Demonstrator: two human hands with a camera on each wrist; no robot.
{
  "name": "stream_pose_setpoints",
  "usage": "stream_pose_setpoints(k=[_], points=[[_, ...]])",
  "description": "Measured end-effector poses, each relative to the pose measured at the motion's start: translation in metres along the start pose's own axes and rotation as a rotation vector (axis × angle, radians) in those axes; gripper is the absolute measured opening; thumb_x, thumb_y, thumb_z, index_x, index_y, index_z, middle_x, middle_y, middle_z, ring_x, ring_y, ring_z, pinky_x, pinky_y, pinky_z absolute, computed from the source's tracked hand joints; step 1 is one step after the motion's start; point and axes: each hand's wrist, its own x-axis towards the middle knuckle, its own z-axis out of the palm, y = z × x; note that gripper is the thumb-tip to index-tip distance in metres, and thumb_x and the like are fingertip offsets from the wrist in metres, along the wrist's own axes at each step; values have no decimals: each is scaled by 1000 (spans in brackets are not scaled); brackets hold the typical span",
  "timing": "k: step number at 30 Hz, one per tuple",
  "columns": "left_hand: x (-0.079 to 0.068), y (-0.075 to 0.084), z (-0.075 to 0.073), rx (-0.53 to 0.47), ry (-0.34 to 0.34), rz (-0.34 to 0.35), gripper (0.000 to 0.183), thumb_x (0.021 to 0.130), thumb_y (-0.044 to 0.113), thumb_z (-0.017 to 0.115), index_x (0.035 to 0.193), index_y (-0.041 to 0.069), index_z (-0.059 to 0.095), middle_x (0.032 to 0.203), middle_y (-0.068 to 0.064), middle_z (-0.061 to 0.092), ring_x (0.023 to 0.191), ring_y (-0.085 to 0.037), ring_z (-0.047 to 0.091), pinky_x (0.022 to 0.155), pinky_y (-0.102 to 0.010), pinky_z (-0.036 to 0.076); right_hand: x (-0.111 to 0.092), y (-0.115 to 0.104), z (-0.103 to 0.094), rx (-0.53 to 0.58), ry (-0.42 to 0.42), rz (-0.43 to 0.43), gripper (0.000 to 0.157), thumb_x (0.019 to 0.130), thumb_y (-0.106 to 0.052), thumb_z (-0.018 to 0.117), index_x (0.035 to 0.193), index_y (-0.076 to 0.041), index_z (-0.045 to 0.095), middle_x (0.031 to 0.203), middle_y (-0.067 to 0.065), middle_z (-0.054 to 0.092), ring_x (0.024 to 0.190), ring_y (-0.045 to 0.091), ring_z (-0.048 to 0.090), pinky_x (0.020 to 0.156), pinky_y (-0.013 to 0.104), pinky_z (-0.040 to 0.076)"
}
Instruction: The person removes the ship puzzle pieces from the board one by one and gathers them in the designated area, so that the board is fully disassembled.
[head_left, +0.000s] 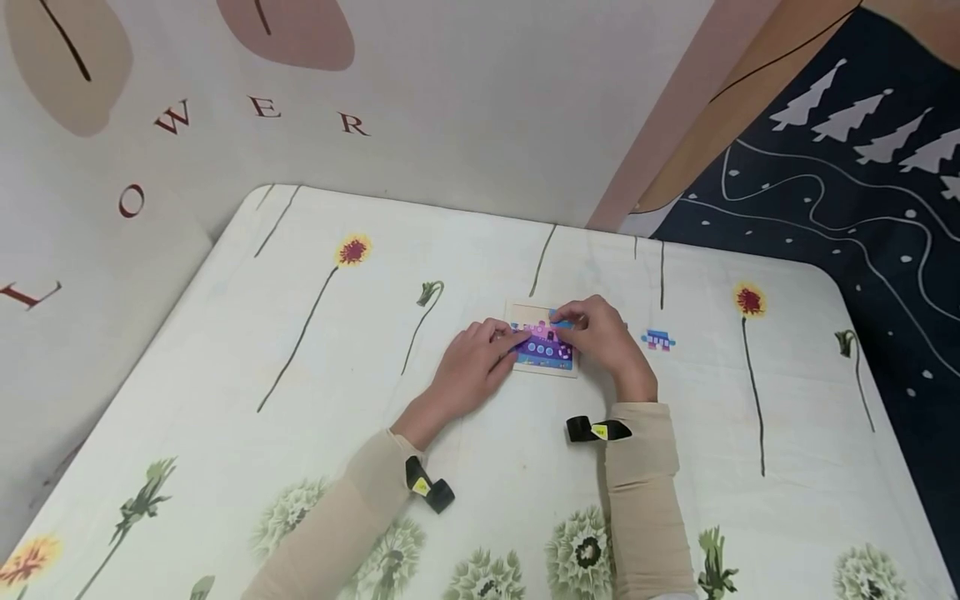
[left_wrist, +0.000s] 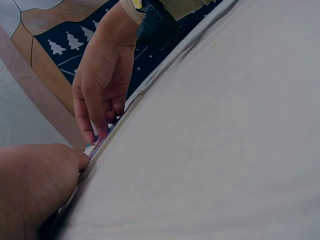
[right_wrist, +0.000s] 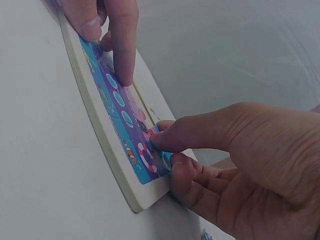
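Observation:
A small puzzle board (head_left: 542,372) with a pale frame lies on the table, its joined pieces showing a purple ship on blue water. My left hand (head_left: 474,360) lies over its left side. In the right wrist view, the left index finger (right_wrist: 123,55) reaches straight onto the pieces and the thumb touches near the frame. At the board's upper right, my right hand (head_left: 602,335) pinches a mostly blue puzzle piece (right_wrist: 165,159) between thumb and fingers. That piece is partly hidden by the fingertips. In the left wrist view, the board is seen almost edge-on.
A loose blue and pink puzzle piece (head_left: 658,339) lies right of the right hand, and another is partly hidden behind that hand. The flower-printed tablecloth (head_left: 360,333) covers the table. A wall (head_left: 465,125) stands along the far edge.

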Motion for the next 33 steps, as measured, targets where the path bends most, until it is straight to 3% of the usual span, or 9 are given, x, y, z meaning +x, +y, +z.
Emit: stream_pose_setpoints(k=[5, 11, 23, 33], points=[[-1, 0, 1, -5, 0, 0, 38, 106, 20, 58, 144, 16, 63, 126, -6, 58, 101, -24, 53, 83, -37, 44, -1, 0, 1, 20, 10, 0, 17, 97, -4, 70, 111, -2, 78, 126, 19, 54, 90, 28, 57, 73, 35, 48], [-1, -1, 2, -5, 5, 10, 39, 106, 21, 58, 145, 16, 63, 126, -6, 57, 99, -23, 51, 82, -37, 43, -1, 1, 2, 14, 23, 13, 16, 97, -7, 70, 111, -3, 77, 124, 17, 53, 95, 29, 56, 77, 37, 48], [0, -1, 1, 21, 12, 34, 39, 106, 20, 58, 145, 16, 63, 126, -7, 57, 100, -25, 52, 83, -38, 44, -1, -1, 2, 7, 44, -71, 11, 97, -6, 71, 105, -2, 77, 122, 14, 59, 97, 33, 58, 85, 46, 50], [-1, 1, -1, 29, 14, 36, 39, 106, 20, 58, 144, 15, 63, 126, -7, 58, 100, -25, 52, 82, -39, 44, -1, 4, 5, 70, 75, -31, 16, 98, -7, 70, 112, -6, 77, 111, 12, 70, 87, 25, 58, 75, 35, 47]])
